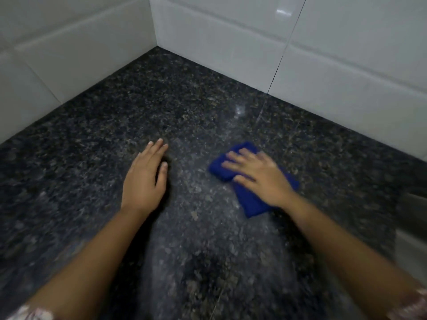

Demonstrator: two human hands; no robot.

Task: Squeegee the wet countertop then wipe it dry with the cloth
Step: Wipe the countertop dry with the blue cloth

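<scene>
Dark speckled granite countertop, running into a corner of white wall tiles. Blue cloth, folded, lying flat on the countertop, well out from the tile corner and off to the right of it. Right hand flat on top of the cloth, fingers spread wide and pointing toward the tile corner, pressing down, not curled around it. Part of the cloth sticking out past the fingertips, more of it showing below the wrist. Left hand beside the cloth on its left, apart from it, palm down with fingers straight and close together, holding nothing. Touching the stone or just above it, cannot tell. Both bare forearms reaching in from the near edge. Blurry picture, right hand most of all.
</scene>
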